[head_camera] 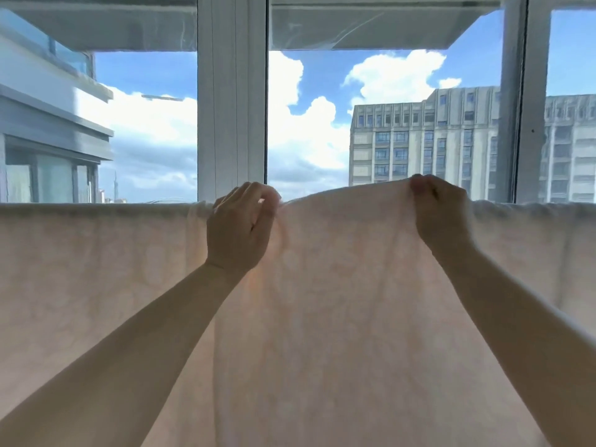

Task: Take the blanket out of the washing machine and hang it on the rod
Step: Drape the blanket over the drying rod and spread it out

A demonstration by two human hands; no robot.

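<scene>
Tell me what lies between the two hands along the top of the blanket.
In the head view, only blanket: a raised fold of its top edge spans from the left hand to the right hand.

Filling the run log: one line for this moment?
step: hanging | blanket: draped | left hand: grips top edge | right hand: pinches raised top edge

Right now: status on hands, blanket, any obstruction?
Left hand and right hand both pinching the blanket top edge. Blanket draped along the rod line, middle lifted. Rod itself hidden; nothing blocking.
</scene>
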